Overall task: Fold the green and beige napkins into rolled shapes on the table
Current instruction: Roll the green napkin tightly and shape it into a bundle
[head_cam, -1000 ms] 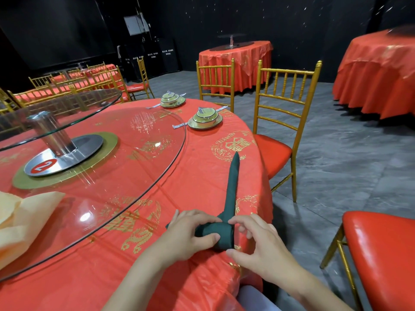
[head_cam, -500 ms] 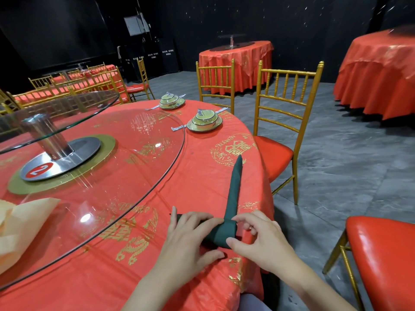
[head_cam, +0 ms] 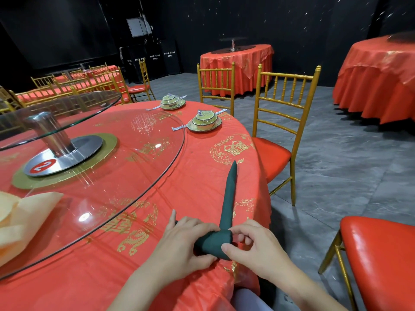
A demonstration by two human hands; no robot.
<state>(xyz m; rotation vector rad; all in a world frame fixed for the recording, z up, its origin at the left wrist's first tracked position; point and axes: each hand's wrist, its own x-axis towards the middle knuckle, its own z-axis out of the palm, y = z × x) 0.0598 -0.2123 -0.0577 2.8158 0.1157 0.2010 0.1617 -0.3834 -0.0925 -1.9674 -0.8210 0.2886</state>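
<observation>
Snugly, left hand [head_cam: 182, 241] and right hand [head_cam: 258, 248] fingers [head_cam: 237, 231] curl round the green napkin [head_cam: 229, 194].

A single wide-angle camera sits on the person's head, facing forward and tilted down. It hangs close over the near rim of the round desk [head_cam: 202, 180]. Both forearms enter from the bottom edge, and the left hand [head_cam: 182, 243] and right hand [head_cam: 256, 248] meet on the green napkin [head_cam: 229, 198] low at centre. The desk fills the left half. The grey floor [head_cam: 336, 164] and a gold chair [head_cam: 269, 153] fill the right, with the dark far wall [head_cam: 247, 19] across the top.
</observation>
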